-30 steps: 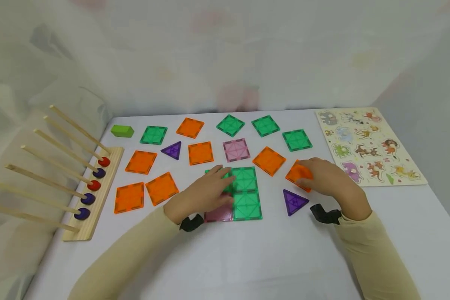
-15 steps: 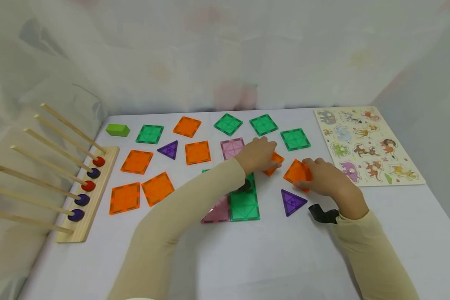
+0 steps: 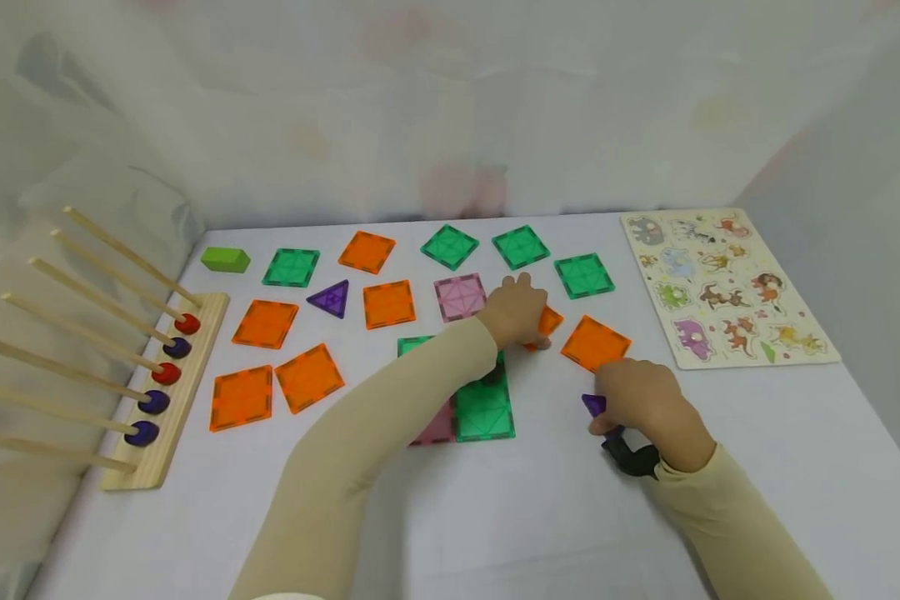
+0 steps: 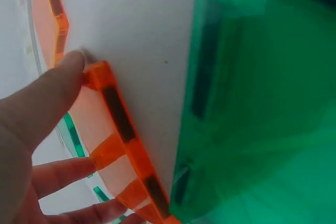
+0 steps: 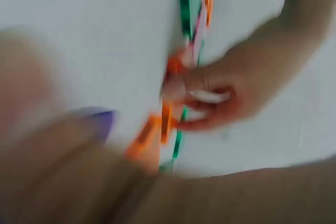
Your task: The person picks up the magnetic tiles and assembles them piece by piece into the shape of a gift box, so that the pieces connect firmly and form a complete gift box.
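My left hand (image 3: pixel 512 312) holds an orange square magnetic tile (image 3: pixel 551 322), its thumb at one corner and fingers along the far side in the left wrist view. A purple triangle magnetic tile (image 3: pixel 594 404) is pinched in my right hand (image 3: pixel 645 404), mostly hidden by the fingers and blurred in the right wrist view. Just beyond that hand lies another orange square tile (image 3: pixel 596 343). Below my left wrist is a block of joined tiles, with green squares (image 3: pixel 483 412) and a pink one (image 3: pixel 437 427), partly covered by the sleeve.
More orange, green and pink tiles lie scattered, among them a pink square (image 3: pixel 460 297) and a second purple triangle (image 3: pixel 330 299). A wooden peg rack (image 3: pixel 146 454) with beads stands left. A green block (image 3: pixel 225 259) sits back left; an animal puzzle board (image 3: pixel 791 354) lies right.
My left hand went from the joined tiles to the orange tile up and right. My right hand let go of the other orange tile, moved nearer and took hold of the purple triangle.
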{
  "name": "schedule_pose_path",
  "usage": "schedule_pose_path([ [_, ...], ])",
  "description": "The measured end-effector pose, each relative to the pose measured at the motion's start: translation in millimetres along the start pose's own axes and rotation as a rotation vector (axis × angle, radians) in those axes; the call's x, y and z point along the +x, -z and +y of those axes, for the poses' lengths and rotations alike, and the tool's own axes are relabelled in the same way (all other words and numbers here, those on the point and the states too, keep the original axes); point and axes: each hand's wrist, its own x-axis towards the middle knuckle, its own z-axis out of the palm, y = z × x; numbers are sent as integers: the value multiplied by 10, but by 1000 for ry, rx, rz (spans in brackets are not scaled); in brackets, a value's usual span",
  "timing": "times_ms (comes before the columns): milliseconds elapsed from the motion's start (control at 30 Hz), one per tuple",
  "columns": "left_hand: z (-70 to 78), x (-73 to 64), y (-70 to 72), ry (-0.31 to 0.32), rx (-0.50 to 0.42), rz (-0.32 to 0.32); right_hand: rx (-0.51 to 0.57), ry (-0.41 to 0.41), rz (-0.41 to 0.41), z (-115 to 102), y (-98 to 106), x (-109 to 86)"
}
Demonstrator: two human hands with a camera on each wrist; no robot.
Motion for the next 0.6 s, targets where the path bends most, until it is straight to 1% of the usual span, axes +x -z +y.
schedule_pose_path([
  [67, -12, 13, -2, -21, 0, -1, 1, -3, -34, 84, 59, -21],
  [133, -20, 34, -9, -61, -2, -4, 18, -22, -37, 170, 114, -32],
  [200, -24, 60, -20, -106, 5, -13, 49, -54, 12, 245, 157, -29],
  [300, -41, 97, -37, -171, -1, -29, 97, -92, 135, 298, 196, 13],
  [400, -62, 117, -56, -204, -13, -43, 124, -79, 246, 300, 188, 83],
  [467, -73, 112, -69, -212, -28, -50, 122, -58, 278, 289, 165, 129],
  [600, -77, 75, -88, -225, -54, -65, 139, -30, 277, 277, 115, 193],
])
